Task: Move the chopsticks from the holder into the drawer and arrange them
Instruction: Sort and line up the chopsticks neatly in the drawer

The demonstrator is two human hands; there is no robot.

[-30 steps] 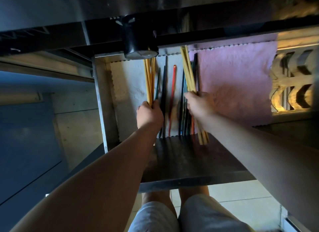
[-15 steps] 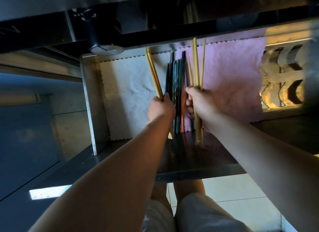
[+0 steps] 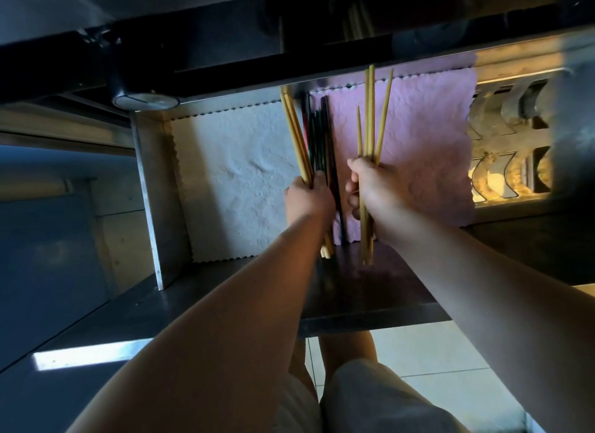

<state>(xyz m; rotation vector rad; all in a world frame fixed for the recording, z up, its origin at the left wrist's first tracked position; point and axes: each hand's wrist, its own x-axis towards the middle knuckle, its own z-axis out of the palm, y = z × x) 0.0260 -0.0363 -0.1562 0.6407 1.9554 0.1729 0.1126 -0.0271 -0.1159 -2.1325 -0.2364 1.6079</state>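
Note:
The metal drawer (image 3: 146, 188) is pulled out, lined with a white mat (image 3: 231, 181) on the left and a pink mat (image 3: 428, 142) on the right. My left hand (image 3: 306, 197) grips a bundle of yellow chopsticks (image 3: 294, 136) together with several dark chopsticks (image 3: 318, 142) over the seam of the two mats. My right hand (image 3: 376, 188) grips a second bunch of yellow chopsticks (image 3: 372, 117) just to the right, over the pink mat, their tips fanned apart. The holder cannot be made out.
A dark countertop edge (image 3: 289, 46) overhangs the back of the drawer, with a round black object (image 3: 145, 99) at its left. A decorative cut-out panel (image 3: 505, 149) lies right of the pink mat. My legs and a tiled floor (image 3: 434, 352) are below.
The spread-out coloured and dark chopsticks have been gathered tight against my left hand's yellow bundle. Both hands have shifted right over the mats' seam, and my right hand's yellow sticks now stand more upright.

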